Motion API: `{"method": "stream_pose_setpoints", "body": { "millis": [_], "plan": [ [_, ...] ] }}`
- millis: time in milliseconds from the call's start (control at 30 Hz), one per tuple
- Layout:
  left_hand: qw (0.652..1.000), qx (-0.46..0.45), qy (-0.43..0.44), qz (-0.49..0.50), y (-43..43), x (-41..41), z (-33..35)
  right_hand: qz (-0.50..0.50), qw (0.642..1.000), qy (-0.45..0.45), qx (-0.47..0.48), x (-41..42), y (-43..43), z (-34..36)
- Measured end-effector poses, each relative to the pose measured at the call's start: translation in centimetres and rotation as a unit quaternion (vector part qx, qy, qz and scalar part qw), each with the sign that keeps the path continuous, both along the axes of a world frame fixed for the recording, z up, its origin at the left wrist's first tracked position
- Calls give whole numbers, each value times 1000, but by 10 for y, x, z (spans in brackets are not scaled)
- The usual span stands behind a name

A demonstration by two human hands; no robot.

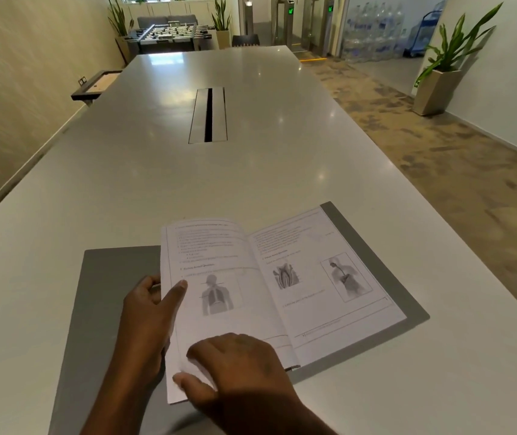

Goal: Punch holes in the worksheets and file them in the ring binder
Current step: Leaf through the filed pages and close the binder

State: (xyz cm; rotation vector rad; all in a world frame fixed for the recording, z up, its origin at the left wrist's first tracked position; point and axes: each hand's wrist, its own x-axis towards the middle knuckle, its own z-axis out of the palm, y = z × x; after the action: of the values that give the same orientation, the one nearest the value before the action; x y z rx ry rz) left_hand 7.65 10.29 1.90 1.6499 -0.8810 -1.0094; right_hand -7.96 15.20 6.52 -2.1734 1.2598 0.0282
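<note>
A grey ring binder (106, 284) lies open and flat on the white table's near end. White worksheets (329, 296) with printed text and anatomy drawings lie in it, spread to both sides. The left stack of sheets (213, 255) is lifted off the left cover. My left hand (147, 328) grips that stack's left edge, thumb on top, fingers beneath. My right hand (238, 368) rests on the lower part of the same stack, fingers spread on the paper. The rings are hidden under the sheets. No hole punch is in view.
The long white table (144, 171) stretches ahead, with a metal cable slot (208, 116) in its middle. The table's right edge drops to carpet; a potted plant (439, 76) stands by the right wall. A foosball table (169, 32) stands far behind.
</note>
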Motion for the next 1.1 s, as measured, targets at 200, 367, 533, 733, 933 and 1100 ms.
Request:
{"method": "stream_pose_setpoints", "body": {
  "millis": [200, 367, 533, 733, 933, 1100],
  "plan": [
    [1000, 7, -28, -2, -2, 1, 0, -209, 958, -181, -80, -44, 7, -9],
    [999, -3, -42, -7, -5, 2, -1, -396, 885, -136, -203, -112, -4, -53],
    [999, -13, -44, -12, -6, 2, -4, -480, 851, 85, -197, -163, -5, -84],
    [999, -12, -35, -18, -5, 1, -6, -517, 838, 89, -150, -176, 4, -108],
    [999, -9, -40, -18, -5, 2, -4, -539, 832, 39, -129, -180, 0, -110],
    [999, -2, -44, -19, -5, 0, -3, -543, 833, 14, -108, -183, -6, -105]
  ]
}}
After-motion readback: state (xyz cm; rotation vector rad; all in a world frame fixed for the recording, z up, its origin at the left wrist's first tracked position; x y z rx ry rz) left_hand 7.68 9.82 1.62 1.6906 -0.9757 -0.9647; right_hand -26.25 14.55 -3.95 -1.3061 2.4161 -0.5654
